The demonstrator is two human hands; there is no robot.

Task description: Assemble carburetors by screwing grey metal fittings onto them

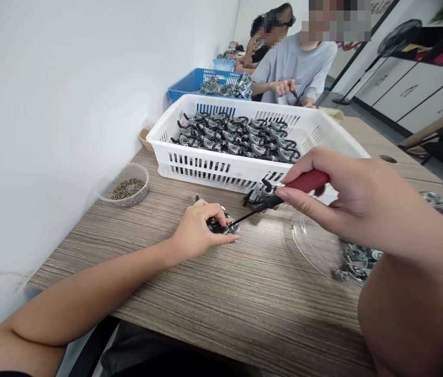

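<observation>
My left hand (200, 228) is closed round a small black and silver metal assembly (215, 225) on the table, hiding much of it. In my right hand (347, 193) is a screwdriver with a red handle (307, 181) and a dark shaft. Its tip slants down to the left and meets the held assembly near my left thumb. A similar metal assembly with a black lever (262, 193) lies just behind the screwdriver, against the front of the white basket (205, 170).
Several black-levered assemblies lie in rows in the white basket. A clear tub (143, 196) of small screws stands left; a clear round container (307, 246) with metal parts stands right. Behind are a blue crate (178, 91) and a person in a grey shirt (295, 63) holding a red-handled tool.
</observation>
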